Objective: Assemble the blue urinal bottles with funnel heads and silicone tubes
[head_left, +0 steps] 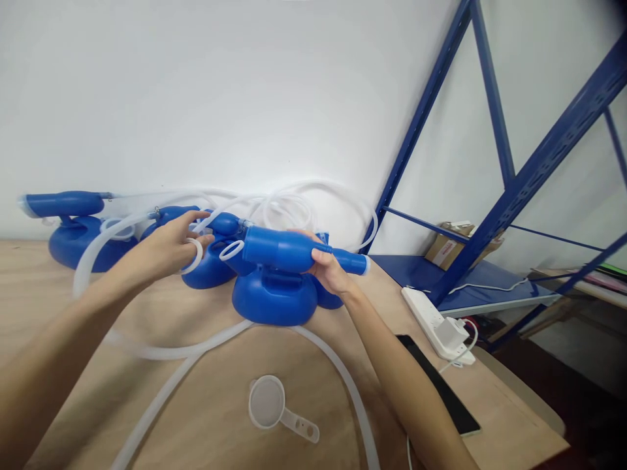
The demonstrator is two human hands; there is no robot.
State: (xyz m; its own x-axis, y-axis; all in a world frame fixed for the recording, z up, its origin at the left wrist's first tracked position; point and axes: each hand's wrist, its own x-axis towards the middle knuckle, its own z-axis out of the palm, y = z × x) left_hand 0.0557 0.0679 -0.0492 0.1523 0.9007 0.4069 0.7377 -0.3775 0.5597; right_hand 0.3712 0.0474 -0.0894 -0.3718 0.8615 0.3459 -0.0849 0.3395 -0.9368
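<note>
My right hand (329,264) is closed round the narrow end of the upper part of a blue plastic bottle (277,294), which stands on the table with its wide mouth toward the left. My left hand (179,245) is to its left, among other blue bottles (210,267), with a white ring (194,256) at its fingers. The fingers are partly spread; whether they grip the ring I cannot tell. Translucent hoses (289,202) coil behind the bottles. A round white cap with a strap (267,401) lies in front on the brown table (215,405).
Another blue bottle (83,241) stands at the far left. On the right are a white power strip (426,320) with a charger, a dark phone or tablet (441,391) and a blue metal rack (514,196). Hoses (337,365) cross the table front.
</note>
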